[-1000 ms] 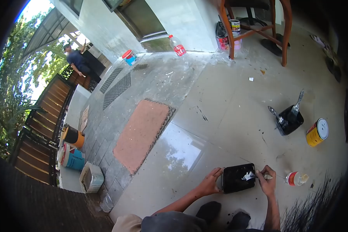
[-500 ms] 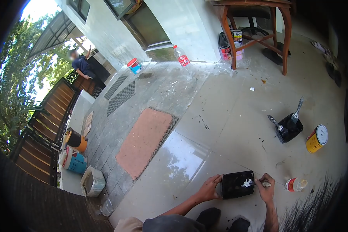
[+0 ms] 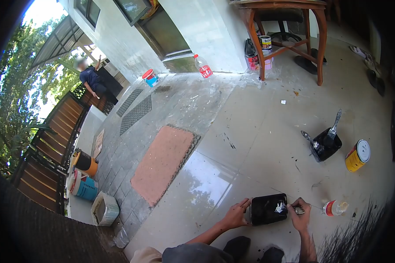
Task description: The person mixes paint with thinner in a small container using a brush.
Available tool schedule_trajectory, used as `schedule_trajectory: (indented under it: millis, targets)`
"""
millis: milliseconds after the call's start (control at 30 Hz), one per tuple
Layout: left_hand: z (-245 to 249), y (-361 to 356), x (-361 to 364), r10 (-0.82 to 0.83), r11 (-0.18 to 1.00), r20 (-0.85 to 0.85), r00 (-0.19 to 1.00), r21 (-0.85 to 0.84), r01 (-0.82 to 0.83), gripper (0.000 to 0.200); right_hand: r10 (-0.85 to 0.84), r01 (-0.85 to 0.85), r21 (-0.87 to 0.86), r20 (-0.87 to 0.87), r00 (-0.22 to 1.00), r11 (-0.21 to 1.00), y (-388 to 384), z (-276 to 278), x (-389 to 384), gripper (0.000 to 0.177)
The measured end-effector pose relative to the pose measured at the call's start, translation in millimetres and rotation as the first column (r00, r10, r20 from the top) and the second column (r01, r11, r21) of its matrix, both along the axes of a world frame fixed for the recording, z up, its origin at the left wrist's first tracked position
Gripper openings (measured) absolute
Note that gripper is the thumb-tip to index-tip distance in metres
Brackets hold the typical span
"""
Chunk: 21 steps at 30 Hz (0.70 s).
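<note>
The step in hand looks like working the white material inside the black tray with a small tool. The tray is over the tiled floor, on the bottle's side of the edge with the gray paving. The left hand grips the tray's left side, fingers at the rim; the right hand pinches the tool's handle at the right side. Another stroke would call for a steady left grip and a light, low angle of the tool, so that the material stays within the rim. The small bottle stands just beyond the right hand, leaving that elbow and wrist modest room.

The tool's working end is hard to make out, so brush or scraper cannot be told. The left thumb is unclear, and whether the tray's base touches the floor is hidden. Dark blur cuts off the lower right corner.
</note>
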<state>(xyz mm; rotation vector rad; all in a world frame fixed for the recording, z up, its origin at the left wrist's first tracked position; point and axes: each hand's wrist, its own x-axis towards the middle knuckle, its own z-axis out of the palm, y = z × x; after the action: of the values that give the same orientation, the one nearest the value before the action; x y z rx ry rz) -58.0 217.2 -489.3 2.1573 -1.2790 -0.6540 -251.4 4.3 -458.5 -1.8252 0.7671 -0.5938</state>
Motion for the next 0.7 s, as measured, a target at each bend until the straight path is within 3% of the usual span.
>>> schedule_trajectory:
  millis: [467,567,700]
  targets:
    - [11,-1,-1,0.007,0.998,-0.016,1.0,0.066,-0.006,0.113,0.031,-0.062,0.171,0.175,0.984,0.983,25,1,5,0.022]
    - [8,-1,-2,0.005,0.998,-0.016,1.0,0.061,-0.004,0.113,0.023,-0.058,0.276,0.127,0.992,0.959,30,-1,9,0.022]
    - [8,0,-1,0.015,0.997,-0.036,0.999,0.075,-0.012,0.111,-0.011,-0.024,0.25,0.137,0.991,0.968,33,-9,11,0.02]
